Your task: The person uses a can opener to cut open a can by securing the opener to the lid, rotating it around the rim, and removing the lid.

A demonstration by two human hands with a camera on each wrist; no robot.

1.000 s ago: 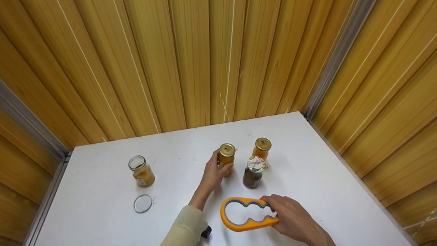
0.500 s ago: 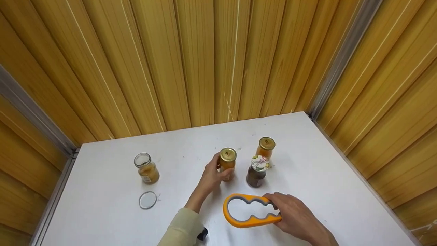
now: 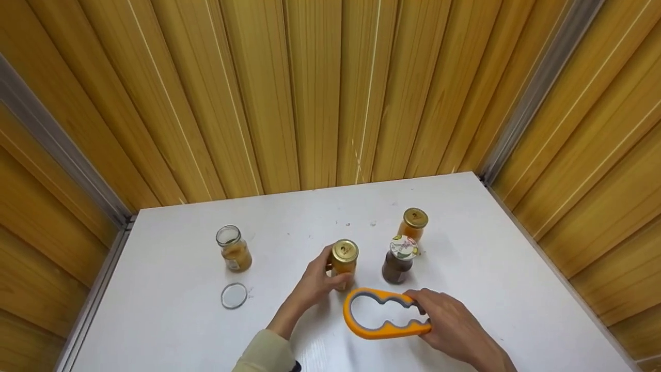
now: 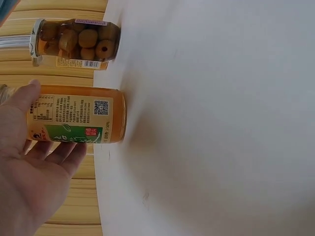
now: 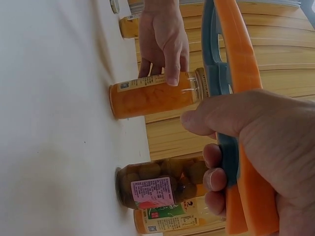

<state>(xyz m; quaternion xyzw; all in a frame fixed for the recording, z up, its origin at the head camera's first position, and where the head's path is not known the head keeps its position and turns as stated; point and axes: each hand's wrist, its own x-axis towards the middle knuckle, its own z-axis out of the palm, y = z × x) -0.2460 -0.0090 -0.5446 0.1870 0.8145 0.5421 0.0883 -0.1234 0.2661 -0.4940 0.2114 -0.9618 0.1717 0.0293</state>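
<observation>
Far L: open-topped jar (image 3: pixel 236 257), amber contents, upright on white surface (image 3: pixel 170 315); loose lid (image 3: pixel 234 296) lies flat just nearer the person. Same spots vs. 1 s ago; whole head view has slid a bit, so all stationary items sit further R in frame. Next, pale sleeve (image 3: pixel 266 351) & L hand (image 3: pixel 312 287): thumb one side, fingers other, gripping gold-lidded jar (image 3: pixel 345 266) (amber contents, green/cream label per L wrist cam). Jar approx. upright, ctr. of surface; can't tell if base touches or sits just above. Main change: held jar now closer to person & further from dark jar than 1 s ago, gap to tool much reduced. Then orange/gray loop tool (image 3: pixel 384 333), closed rounded end pointing L, near held jar; in head view rounded end comes right up to jar's lower part, contact unclear. Beyond tool, dark jar (image 3: pixel 396 269) w/ patterned lid, round pieces inside, pink label per R wrist cam; upright, unmoved. Second gold-lidded jar (image 3: pixel 409 231) close behind it, partly hidden, also unmoved. Far R: R hand (image 3: pixel 452 325), gripping tool by its handle end, same hold as before.
</observation>
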